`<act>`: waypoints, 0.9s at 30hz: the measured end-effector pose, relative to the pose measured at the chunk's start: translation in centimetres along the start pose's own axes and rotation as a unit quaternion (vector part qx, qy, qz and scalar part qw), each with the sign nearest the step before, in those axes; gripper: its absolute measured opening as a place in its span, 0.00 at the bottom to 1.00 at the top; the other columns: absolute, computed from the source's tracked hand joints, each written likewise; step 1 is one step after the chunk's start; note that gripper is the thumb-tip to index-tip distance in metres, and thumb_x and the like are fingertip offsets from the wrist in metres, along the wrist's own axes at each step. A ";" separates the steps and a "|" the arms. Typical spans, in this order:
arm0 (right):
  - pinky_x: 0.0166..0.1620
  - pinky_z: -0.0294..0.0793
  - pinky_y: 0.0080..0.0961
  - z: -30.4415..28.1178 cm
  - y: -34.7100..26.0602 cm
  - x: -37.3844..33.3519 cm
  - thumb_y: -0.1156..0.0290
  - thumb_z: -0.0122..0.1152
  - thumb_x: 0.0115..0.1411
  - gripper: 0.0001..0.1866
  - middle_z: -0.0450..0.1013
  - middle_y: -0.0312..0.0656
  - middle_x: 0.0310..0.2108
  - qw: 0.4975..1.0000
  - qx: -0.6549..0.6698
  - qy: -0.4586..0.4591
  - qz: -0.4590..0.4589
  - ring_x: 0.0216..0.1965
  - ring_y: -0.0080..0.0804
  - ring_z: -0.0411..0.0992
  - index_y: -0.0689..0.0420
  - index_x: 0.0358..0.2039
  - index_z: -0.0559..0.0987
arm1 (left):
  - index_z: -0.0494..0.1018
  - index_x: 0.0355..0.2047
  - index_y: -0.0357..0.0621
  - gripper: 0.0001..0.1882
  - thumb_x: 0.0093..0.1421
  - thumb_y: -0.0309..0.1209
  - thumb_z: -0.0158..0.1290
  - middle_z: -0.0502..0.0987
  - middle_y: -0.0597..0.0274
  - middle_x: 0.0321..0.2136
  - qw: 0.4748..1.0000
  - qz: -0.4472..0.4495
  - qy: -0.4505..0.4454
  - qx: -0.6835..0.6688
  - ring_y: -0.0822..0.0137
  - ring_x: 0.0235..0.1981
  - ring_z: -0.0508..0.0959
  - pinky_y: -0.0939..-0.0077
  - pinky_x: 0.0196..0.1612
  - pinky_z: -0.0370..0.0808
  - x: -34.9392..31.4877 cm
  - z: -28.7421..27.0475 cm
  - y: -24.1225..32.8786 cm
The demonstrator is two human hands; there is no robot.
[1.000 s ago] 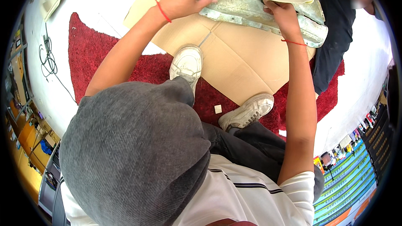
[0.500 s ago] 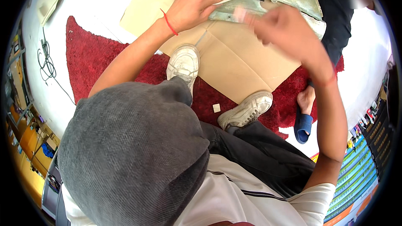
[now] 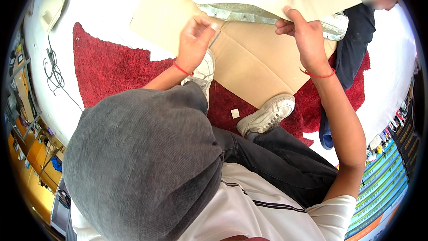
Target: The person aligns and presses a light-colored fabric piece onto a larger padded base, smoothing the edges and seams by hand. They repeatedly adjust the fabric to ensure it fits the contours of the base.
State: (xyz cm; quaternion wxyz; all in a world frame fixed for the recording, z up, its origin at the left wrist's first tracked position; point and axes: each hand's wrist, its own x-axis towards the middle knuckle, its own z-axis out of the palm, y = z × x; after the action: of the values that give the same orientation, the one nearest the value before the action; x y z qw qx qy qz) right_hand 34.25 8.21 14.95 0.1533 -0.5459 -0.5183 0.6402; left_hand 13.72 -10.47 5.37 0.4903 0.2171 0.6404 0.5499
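Note:
My right hand point(image 3: 307, 40) pinches the near edge of a cream-coloured flexible sheet point(image 3: 321, 6), thumb on top and fingers bent below. Beneath the sheet lies a greenish-grey moulded shell point(image 3: 240, 13) with a rough, pale rim; part of its rounded surface shows past the sheet at the top. My left hand point(image 3: 195, 40) hovers apart from the sheet, above the cardboard, with its fingers curled in. A whitish spot shows at its thumb tip; whether it holds something small cannot be made out.
Flattened cardboard point(image 3: 254, 58) lies under the shell, over a dark red shaggy rug point(image 3: 111, 69). My shoes point(image 3: 267, 114) stand at its near edge, beside a small pale square point(image 3: 235, 114). Another person's dark-trousered leg point(image 3: 356, 40) is at right. A black cable point(image 3: 54, 73) coils at left.
My left hand has left the sheet and drawn back toward me. The right hand has come to the sheet's edge and taken hold. The sheet has shifted, uncovering part of the shell.

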 end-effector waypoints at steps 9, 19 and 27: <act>0.34 0.77 0.24 0.9 -5.3 -4.9 0.61 0.70 0.63 0.18 0.74 0.46 0.22 0.846 -0.466 -0.245 -0.084 0.25 0.30 0.77 0.63 0.28 0.79 | 0.61 0.57 0.32 0.20 0.75 0.36 0.48 0.70 0.36 0.59 0.906 -0.219 -0.068 -0.355 0.47 0.59 0.76 0.59 0.63 0.74 5.0 3.5 -2.3; 0.48 0.75 0.37 2.8 -11.3 2.3 0.68 0.71 0.52 0.27 0.77 0.47 0.39 0.624 -0.534 0.084 -0.564 0.42 0.44 0.76 0.58 0.53 0.76 | 0.70 0.58 0.32 0.21 0.76 0.39 0.47 0.79 0.52 0.52 0.943 -0.018 -0.152 -0.296 0.55 0.54 0.80 0.59 0.62 0.74 6.9 5.3 8.5; 0.39 0.76 0.37 -0.3 -9.8 4.2 0.75 0.66 0.53 0.08 0.74 0.40 0.30 0.585 -0.580 0.042 -0.565 0.34 0.42 0.75 0.55 0.35 0.83 | 0.69 0.55 0.24 0.20 0.74 0.32 0.47 0.78 0.45 0.51 0.972 -0.009 -0.149 -0.182 0.51 0.53 0.82 0.59 0.61 0.77 8.4 5.8 10.2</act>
State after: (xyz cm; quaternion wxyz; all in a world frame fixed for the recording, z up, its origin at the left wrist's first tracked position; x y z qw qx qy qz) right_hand 29.37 15.64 20.85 0.1566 -0.1421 -0.9767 -0.0353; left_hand 12.53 2.32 11.91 0.6167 0.1976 0.4511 0.6141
